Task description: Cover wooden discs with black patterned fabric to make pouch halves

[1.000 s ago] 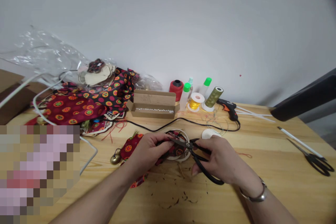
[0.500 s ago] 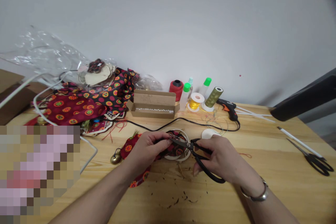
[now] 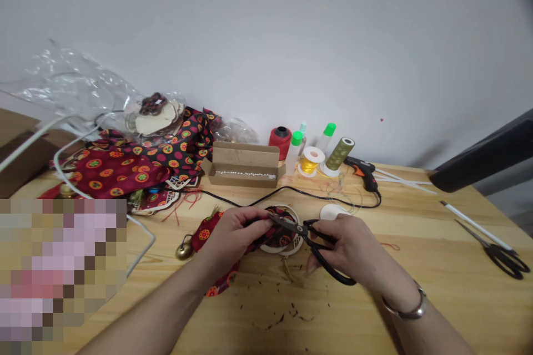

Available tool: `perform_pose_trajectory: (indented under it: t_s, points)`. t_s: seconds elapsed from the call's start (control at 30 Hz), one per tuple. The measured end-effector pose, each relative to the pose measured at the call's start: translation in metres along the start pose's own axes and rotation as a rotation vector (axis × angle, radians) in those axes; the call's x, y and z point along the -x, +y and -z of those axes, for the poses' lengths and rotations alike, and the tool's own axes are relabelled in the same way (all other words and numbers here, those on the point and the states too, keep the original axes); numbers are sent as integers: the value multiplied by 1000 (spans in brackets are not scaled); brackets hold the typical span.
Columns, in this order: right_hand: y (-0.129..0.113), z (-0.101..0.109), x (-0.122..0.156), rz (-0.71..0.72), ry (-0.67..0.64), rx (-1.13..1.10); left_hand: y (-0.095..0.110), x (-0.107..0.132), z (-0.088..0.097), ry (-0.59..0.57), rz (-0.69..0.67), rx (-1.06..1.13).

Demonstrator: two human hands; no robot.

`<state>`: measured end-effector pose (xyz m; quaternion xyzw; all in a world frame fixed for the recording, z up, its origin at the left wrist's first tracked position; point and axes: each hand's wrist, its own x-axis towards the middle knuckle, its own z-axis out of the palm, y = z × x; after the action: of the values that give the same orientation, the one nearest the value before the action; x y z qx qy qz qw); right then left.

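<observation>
My right hand (image 3: 343, 247) is wrapped round the handles of black-handled scissors (image 3: 300, 230); their blades point left, up to my left fingertips. Between thumb and fingers, my left hand (image 3: 239, 236) pinches the edge of a dark patterned fabric piece (image 3: 283, 236). That fabric lies over a white ring-shaped frame (image 3: 296, 241). From under my left hand, red flowered fabric (image 3: 205, 233) sticks out, with a brass bell (image 3: 184, 250) at its left end. Small dark scraps (image 3: 281, 319) are scattered on the wood in front. My fingers hide the exact spot where the blade tips meet the fabric.
Behind my hands stand an opened cardboard box (image 3: 244, 177), a red thread cone (image 3: 280, 143), a yellow cord spool (image 3: 310, 162) and a glue gun (image 3: 364, 173). Patterned cloth (image 3: 125, 169) is heaped at left. A second pair of scissors (image 3: 495, 252) lies at right. A black cable (image 3: 233, 205) crosses the table.
The scissors' handles have closed slightly, with the lower loop moving up a little in my right hand. My left hand keeps its pinch in the same place.
</observation>
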<state>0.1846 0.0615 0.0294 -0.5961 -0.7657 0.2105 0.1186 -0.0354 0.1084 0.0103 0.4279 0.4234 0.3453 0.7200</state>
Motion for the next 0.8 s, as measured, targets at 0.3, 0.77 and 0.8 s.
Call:
perform_pose_trajectory:
  t_s: [0.3,0.77,0.8]
  points:
    - [4,-4,-2,-53,44,-12,-3,-1,2,23,36,25]
    - [-11,-31,-9,-85,310,-598,-13,-5,-2,-47,189,56]
    - [-13,-32,-9,-72,311,-604,-14,-5,-2,-49,183,36]
